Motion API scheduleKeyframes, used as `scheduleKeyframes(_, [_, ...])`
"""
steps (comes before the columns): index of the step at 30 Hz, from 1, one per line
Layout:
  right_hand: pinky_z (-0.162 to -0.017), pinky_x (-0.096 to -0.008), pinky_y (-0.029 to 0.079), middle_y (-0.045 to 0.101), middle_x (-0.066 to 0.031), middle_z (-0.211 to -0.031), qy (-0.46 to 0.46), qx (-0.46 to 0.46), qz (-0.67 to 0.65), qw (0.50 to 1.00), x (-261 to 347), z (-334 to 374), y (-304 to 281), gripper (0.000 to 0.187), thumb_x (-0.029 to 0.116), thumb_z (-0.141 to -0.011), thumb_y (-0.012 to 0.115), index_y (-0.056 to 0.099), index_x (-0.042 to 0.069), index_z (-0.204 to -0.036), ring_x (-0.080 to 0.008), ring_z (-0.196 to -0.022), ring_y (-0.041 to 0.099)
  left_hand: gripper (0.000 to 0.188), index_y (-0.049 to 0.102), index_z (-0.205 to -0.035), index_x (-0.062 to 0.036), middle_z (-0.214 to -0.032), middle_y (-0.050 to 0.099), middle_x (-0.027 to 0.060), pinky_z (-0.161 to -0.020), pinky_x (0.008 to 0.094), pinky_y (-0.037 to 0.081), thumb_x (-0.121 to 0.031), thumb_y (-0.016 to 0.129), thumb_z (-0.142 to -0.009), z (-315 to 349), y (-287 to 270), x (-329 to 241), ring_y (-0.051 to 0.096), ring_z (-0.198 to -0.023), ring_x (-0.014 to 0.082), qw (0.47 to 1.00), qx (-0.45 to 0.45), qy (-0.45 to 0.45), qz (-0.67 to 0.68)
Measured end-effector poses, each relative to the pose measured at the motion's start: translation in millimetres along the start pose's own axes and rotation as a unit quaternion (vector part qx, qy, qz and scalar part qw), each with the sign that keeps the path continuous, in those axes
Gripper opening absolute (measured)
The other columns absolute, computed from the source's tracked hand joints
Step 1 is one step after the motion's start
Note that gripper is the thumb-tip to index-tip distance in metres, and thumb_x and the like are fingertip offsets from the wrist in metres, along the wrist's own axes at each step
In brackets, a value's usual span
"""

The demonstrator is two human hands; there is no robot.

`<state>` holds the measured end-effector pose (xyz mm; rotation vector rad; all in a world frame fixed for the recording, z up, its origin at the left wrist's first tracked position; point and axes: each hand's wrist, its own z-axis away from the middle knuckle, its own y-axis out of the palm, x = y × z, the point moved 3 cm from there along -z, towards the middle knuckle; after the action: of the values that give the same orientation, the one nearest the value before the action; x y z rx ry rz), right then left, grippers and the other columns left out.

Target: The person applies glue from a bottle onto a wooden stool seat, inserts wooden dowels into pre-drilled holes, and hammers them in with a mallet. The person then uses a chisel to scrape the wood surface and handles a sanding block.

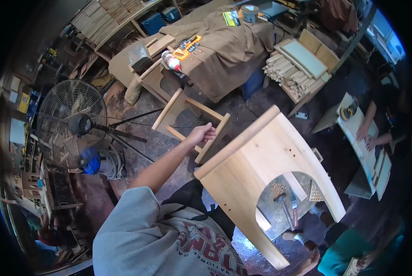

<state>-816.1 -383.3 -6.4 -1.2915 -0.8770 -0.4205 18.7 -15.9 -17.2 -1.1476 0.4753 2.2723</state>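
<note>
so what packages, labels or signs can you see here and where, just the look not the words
Glue bottle: lying on the workbench edge, white with a red tip and label.
Yellow-green printed card: flat on the brown cloth, rectangular.
Yellow sign: on the far left wall, small and rectangular.

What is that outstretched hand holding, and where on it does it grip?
The left hand grips a small wooden frame, fingers curled over one of its cross rails beside the outer side bar. The right hand is out of sight.
</note>
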Motion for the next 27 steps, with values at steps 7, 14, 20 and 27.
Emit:
scheduleKeyframes(7, [-0.099, -0.0381, 0.051, 0.069, -0.0216, -0.125, -0.053, -0.089, 0.080, 0.991, 333.6, 8.2, 97.7, 0.040, 0.019, -0.104, 0.061, 0.062, -0.011, -0.129, -0.0270, -0.109, 0.067, 0.046, 0.071, -0.093, -0.0051, -0.082, 0.069, 0.0059, -0.067, 0.0371, 0.050, -0.050, 0.064, -0.100, -145.9, -231.9, -85.1, 0.064, -0.073, 0.0196, 0.923, -0.366, 0.106, 0.055])
scheduleKeyframes(14, [-0.079, -0.0338, 0.056, 0.072, -0.0164, -0.109, 0.079, -0.114, 0.149, 0.979, 406.8, 116.4, 209.8, 0.025, 0.011, -0.099, 0.063, 0.070, -0.008, -0.115, -0.0225, -0.097, 0.069, 0.115, 0.048, -0.152, -0.0039, -0.152, 0.050, 0.0281, -0.117, 0.0488, 0.041, -0.077, 0.080, -0.068, -296.1, -382.7, -205.4, 0.051, -0.139, 0.0420, 0.862, -0.498, 0.062, -0.066])
scheduleKeyframes(20, [-0.071, -0.0336, 0.056, 0.075, -0.0164, -0.102, 0.035, -0.191, 0.105, 0.975, 486.6, 131.5, 265.8, 0.021, 0.007, -0.096, 0.064, 0.073, -0.006, -0.110, -0.0229, -0.086, 0.070, 0.124, 0.034, -0.159, 0.0013, -0.151, 0.052, 0.0275, -0.117, 0.0425, 0.041, -0.056, 0.088, -0.063, -320.1, -486.6, -236.4, 0.053, -0.139, 0.0372, 0.851, -0.499, 0.121, -0.109])
scheduleKeyframes(27, [-0.073, -0.0253, 0.051, 0.074, -0.0077, -0.097, 0.120, -0.257, -0.054, 0.957, 564.2, 159.3, 304.8, 0.017, 0.005, -0.099, 0.067, 0.075, -0.004, -0.111, -0.0112, -0.086, 0.065, 0.051, 0.056, -0.125, 0.0040, -0.111, 0.069, 0.0151, -0.080, 0.0425, 0.062, -0.018, 0.078, -0.085, -234.9, -288.1, -191.9, 0.073, -0.092, 0.0247, 0.926, -0.239, 0.226, 0.185])
